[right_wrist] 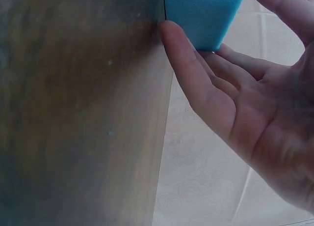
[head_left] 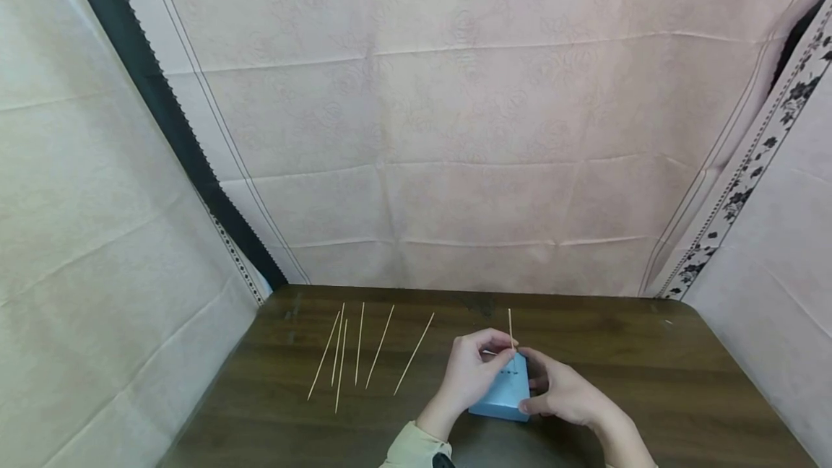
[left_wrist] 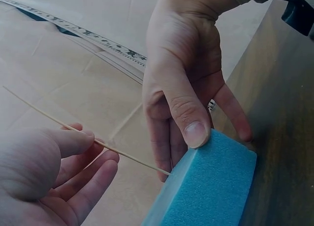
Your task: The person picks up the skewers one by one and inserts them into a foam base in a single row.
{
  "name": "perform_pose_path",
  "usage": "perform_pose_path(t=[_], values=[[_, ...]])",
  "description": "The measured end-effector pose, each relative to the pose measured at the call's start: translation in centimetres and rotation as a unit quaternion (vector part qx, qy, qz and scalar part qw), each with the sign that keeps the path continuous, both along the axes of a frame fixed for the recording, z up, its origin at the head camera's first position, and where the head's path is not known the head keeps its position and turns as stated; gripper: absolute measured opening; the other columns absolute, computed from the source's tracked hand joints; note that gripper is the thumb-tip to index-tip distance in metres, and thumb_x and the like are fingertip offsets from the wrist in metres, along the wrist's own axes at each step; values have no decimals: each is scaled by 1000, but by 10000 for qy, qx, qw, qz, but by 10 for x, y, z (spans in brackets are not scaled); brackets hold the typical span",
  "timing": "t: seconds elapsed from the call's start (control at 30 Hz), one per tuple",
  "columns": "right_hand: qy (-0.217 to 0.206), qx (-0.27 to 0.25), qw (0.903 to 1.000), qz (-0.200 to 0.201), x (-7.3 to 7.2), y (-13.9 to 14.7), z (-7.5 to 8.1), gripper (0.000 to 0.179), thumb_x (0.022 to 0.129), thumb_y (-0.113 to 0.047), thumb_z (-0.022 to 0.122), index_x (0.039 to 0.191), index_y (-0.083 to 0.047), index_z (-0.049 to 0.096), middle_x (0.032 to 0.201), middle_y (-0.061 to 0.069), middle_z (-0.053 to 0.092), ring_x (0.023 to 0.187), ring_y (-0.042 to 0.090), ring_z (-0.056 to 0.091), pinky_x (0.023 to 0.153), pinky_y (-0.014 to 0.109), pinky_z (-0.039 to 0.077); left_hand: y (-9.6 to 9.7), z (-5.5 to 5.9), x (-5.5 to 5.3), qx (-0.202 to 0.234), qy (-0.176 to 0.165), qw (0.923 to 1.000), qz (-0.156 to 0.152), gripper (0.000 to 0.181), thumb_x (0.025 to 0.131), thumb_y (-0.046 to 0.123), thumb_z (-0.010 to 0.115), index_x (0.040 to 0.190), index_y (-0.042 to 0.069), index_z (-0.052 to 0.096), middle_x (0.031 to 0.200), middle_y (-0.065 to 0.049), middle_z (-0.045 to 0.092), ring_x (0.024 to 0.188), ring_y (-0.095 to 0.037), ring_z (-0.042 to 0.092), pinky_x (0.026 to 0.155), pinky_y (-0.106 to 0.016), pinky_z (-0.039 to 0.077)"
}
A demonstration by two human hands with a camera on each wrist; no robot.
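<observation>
A light blue foam block (head_left: 505, 397) rests on the table, with small dark marks on its upper face. My left hand (head_left: 473, 373) pinches a thin wooden stick (head_left: 510, 323) between thumb and fingers. In the left wrist view the lower end of that stick meets the block's face; whether it has gone into the foam I cannot tell. My right hand (head_left: 570, 390) holds the block from its right side, thumb on the near part and fingers around the far part. The right wrist view shows its fingers (right_wrist: 189, 71) against the block's end.
Several thin sticks (head_left: 360, 344) lie apart on the brown wooden table (head_left: 273, 410), left of the hands. Pale patterned cloth (head_left: 468, 165) hangs behind the table's far edge, and more cloth (head_left: 97, 258) hangs along both sides.
</observation>
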State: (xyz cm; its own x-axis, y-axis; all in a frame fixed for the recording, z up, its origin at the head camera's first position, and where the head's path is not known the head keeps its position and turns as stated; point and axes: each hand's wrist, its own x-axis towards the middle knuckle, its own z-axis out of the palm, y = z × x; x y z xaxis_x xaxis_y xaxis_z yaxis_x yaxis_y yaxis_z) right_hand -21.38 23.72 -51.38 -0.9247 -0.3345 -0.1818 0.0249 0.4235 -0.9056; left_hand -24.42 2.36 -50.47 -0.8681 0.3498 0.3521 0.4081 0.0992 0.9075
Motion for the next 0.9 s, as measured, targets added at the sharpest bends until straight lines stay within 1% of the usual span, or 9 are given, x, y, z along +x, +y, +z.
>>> perform_pose_path(t=[0.1, 0.17, 0.27, 0.4, 0.5, 0.63, 0.73, 0.83, 0.9], values=[[-5, -11, 10000, 2, 0, 0, 0, 100, 82, -5, 90, 161, 8, 31, 140, 32, 60, 118, 43, 67, 76, 48, 63, 1, -1, 0, -21, 23, 10000, -3, 12, 100, 8, 77, 110, 12, 81, 102, 4, 79, 92, -2, 70, 82, -23, 59], [-6, -41, 10000, 10, 0, 0, -1, 100, 82, -5, 90, 161, 8, 30, 140, 32, 59, 118, 42, 67, 76, 48, 63, 1, -2, -1, -30, 51, 10000, -7, 12, 99, 7, 77, 110, 10, 81, 103, 1, 80, 91, -1, 70, 81, -22, 59], [22, -99, 9999, 35, 0, 1, -1, 101, 82, -4, 90, 162, 8, 30, 140, 33, 59, 117, 42, 67, 76, 48, 64, 2, -2, -1, -71, 78, 9999, 2, 12, 99, 7, 77, 110, 9, 81, 102, 1, 80, 90, -1, 70, 81, -22, 58], [90, -153, 9998, 75, 1, 1, -1, 101, 82, -4, 91, 161, 9, 29, 141, 34, 58, 117, 42, 68, 77, 47, 64, 4, -3, -1, -144, 136, 9998, 32, 12, 98, 6, 78, 108, 12, 82, 101, 2, 80, 89, 0, 70, 80, -22, 58], [126, -135, 9998, 96, 1, 2, -1, 102, 82, -5, 91, 162, 9, 30, 142, 34, 57, 118, 42, 67, 78, 47, 64, 4, -4, -1, -177, 165, 9997, 33, 12, 98, 5, 77, 108, 10, 82, 101, 2, 80, 89, 0, 69, 80, -22, 58], [143, -70, 9998, 112, 1, 2, -1, 102, 82, -6, 91, 162, 9, 29, 142, 33, 58, 119, 43, 67, 79, 47, 64, 6, -6, -1, -266, 155, 9995, 42, 12, 99, 5, 77, 109, 9, 81, 101, 6, 79, 89, 0, 69, 80, -21, 58], [172, -76, 9997, 133, 0, 1, -1, 101, 82, -5, 90, 162, 9, 29, 142, 34, 58, 119, 44, 67, 78, 45, 64, 6, -7, -1, -302, 154, 9994, 41, 12, 99, 5, 77, 109, 8, 81, 101, 4, 80, 90, 0, 69, 81, -21, 58], [201, -121, 9996, 151, 0, 1, -1, 101, 82, -3, 90, 161, 10, 28, 143, 35, 57, 119, 44, 67, 77, 44, 64, 7, -8, -1, -313, 166, 9994, 34, 12, 98, 5, 77, 109, 7, 81, 102, -2, 80, 89, 1, 69, 81, -20, 58], [198, -167, 9995, 167, 1, 1, -1, 101, 82, -2, 89, 161, 10, 28, 142, 35, 57, 119, 44, 67, 77, 45, 64, 8, -9, 0, -319, 172, 9993, 39, 12, 98, 4, 77, 109, 7, 81, 102, -2, 80, 89, 1, 69, 81, -20, 58]])
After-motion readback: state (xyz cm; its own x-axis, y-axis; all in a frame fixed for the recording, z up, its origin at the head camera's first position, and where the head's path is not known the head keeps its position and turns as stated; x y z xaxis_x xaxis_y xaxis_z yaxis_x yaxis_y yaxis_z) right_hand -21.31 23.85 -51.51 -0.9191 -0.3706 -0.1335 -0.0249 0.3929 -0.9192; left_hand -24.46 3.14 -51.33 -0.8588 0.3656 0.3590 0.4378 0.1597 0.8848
